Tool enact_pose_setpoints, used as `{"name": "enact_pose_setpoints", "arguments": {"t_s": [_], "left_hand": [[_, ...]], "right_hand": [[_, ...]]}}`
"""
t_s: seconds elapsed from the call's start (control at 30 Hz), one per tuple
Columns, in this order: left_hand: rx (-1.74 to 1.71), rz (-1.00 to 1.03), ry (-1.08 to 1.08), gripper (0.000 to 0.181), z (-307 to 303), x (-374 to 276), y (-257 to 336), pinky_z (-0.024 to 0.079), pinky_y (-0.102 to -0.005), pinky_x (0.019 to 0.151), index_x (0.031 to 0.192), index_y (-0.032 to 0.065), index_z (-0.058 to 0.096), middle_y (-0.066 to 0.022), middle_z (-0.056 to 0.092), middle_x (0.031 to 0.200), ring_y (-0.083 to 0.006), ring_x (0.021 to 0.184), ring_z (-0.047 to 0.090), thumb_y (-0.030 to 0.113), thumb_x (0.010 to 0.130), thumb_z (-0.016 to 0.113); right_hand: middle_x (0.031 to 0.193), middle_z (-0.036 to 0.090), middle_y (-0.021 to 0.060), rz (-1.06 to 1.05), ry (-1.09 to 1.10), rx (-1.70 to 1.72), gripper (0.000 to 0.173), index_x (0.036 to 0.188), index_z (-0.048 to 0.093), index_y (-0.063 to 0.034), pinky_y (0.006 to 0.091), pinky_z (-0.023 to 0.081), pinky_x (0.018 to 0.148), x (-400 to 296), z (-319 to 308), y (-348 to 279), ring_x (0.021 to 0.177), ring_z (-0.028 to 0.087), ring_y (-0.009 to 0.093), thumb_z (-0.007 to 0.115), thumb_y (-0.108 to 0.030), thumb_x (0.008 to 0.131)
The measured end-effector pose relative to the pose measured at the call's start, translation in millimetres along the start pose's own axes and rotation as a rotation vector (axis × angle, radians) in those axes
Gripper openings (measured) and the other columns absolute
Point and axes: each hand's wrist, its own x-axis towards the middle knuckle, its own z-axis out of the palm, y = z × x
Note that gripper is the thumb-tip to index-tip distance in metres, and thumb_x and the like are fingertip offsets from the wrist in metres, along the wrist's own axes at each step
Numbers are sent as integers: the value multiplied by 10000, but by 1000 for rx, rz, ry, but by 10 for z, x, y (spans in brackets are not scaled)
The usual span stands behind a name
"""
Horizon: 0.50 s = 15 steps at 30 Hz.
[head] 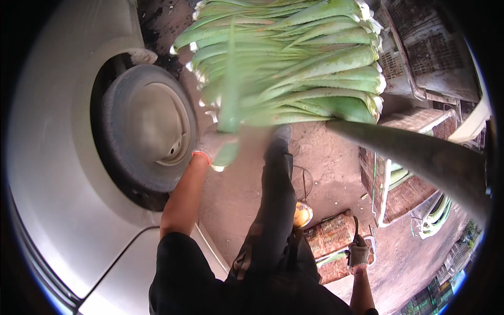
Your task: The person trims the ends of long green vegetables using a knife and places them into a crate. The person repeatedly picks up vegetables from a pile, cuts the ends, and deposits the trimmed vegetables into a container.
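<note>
My left hand [218, 143], in a knitted glove with an orange cuff, grips one aloe vera leaf [230, 86] near its thick base. The leaf points away from me and is blurred along its length. Beyond it is a tall pile of aloe leaves [315, 67], stacked crosswise with many white cut ends at the sides. Low on the right, my right hand [358, 254], also gloved, is closed around a knife-like tool [356, 228] with a dark, curved blade; its handle is mostly hidden. Beside that hand sits a dirty crate [330, 232] with green leaves showing in it.
A silver vehicle [51, 138] with its wheel [149, 126] stands close on my left. A dark post [413, 157] slants across the right side. Past it are stained crates [409, 197] and a bundle of leaves [437, 214]. Near my leg lies a rounded yellow object [303, 214].
</note>
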Motion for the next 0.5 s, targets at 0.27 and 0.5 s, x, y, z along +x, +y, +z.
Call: {"name": "enact_pose_setpoints", "arguments": {"t_s": [0.27, 0.5], "left_hand": [[-857, 373, -360, 569, 870, -3096, 435, 504, -414, 1042, 1401, 5, 513, -126, 639, 1303, -278, 1186, 632, -69, 844, 608], [-789, 597, -916, 547, 2416, -4642, 980, 511, -416, 1042, 1362, 37, 548, -106, 655, 1263, -262, 1181, 639, -109, 835, 580]], "right_hand": [[693, 527, -32, -123, 0, 166, 230, 1134, 652, -116, 236, 377, 399, -952, -610, 1391, 498, 545, 84, 500, -81, 966], [688, 587, 21, -57, 116, 276, 324, 1232, 669, -83, 287, 491, 493, -1542, -1045, 2548, 554, 609, 132, 529, -99, 941]]}}
